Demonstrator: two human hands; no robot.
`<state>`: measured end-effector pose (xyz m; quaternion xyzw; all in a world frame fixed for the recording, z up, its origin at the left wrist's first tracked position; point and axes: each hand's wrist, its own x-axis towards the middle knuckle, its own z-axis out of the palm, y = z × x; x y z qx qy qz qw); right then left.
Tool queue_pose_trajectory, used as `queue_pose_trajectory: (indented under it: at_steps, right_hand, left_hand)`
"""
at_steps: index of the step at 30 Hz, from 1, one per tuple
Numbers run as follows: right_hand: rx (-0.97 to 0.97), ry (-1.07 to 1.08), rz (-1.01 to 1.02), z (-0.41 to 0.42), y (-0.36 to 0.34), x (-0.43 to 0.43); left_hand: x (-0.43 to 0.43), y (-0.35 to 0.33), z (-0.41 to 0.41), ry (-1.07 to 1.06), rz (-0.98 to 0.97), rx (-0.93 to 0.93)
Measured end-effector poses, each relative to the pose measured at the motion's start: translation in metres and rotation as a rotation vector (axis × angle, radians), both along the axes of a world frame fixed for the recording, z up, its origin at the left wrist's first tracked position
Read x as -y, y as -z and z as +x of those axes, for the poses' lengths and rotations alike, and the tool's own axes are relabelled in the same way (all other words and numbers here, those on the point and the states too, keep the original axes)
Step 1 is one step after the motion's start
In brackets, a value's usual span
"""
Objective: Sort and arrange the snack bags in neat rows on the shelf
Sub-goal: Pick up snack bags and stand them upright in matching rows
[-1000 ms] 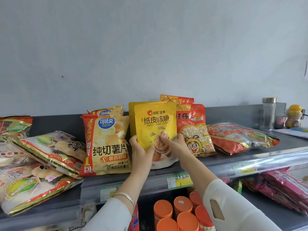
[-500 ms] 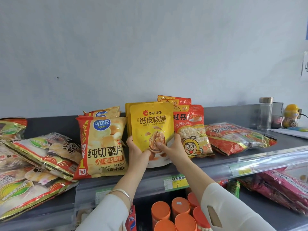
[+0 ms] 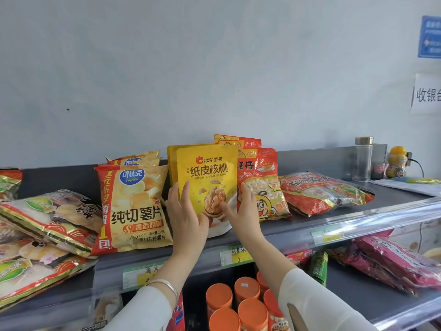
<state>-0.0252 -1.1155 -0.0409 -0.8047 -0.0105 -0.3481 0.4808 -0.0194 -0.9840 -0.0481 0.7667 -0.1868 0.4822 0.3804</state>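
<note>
Left hand (image 3: 187, 211), right hand (image 3: 247, 209): straight-fingered, pressing walnut pouch (image 3: 207, 173) edges. Likely light, slick, semi-stiff; hold by sides.

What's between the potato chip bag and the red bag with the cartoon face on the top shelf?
In the head view, an upright yellow walnut pouch stands there, with the left hand and right hand touching its sides.
</note>
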Motion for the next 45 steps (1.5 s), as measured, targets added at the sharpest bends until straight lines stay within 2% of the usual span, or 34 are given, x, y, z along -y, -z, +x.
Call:
queue_pose_trajectory:
  at_steps: [2,6,8,11,14,19,27,33,37,42,45]
  right_hand:
    - [0.021,0.040,-0.030,-0.001,0.000,0.007]
    - [0.080,0.147,-0.089,-0.005,0.000,0.031]
    - [0.094,0.209,-0.107,-0.006,-0.001,0.048]
    - [0.075,0.308,-0.153,-0.008,-0.001,0.076]
    - [-0.042,0.384,-0.276,-0.006,-0.004,0.102]
    - [-0.471,0.483,-0.816,0.006,-0.011,0.125]
    - [-0.446,0.545,-0.910,0.037,-0.013,0.136]
    - [-0.393,0.423,-0.926,0.063,-0.014,0.148]
    - [-0.307,0.336,-0.895,0.070,-0.005,0.152]
    - [-0.347,0.195,-0.863,0.074,-0.012,0.156]
    - [-0.335,0.146,-0.844,0.076,-0.017,0.163]
  left_hand:
    - [0.002,0.000,0.000,-0.017,0.141,0.091]
    - [0.028,-0.006,-0.002,0.135,0.397,0.173]
    - [0.049,-0.011,-0.001,0.249,0.442,0.093]
    - [0.083,-0.017,0.006,0.371,0.480,-0.134]
    - [0.111,-0.016,0.021,0.291,0.602,-0.317]
    - [0.133,-0.011,0.040,0.223,0.706,-0.507]
    - [0.151,-0.010,0.068,0.097,0.716,-0.443]
    - [0.160,-0.013,0.090,0.059,0.520,-0.610]
    - [0.169,-0.022,0.101,0.055,0.146,-0.524]
    - [0.174,-0.025,0.116,0.033,-0.280,-0.924]
    - [0.173,-0.026,0.129,0.115,-0.505,-0.971]
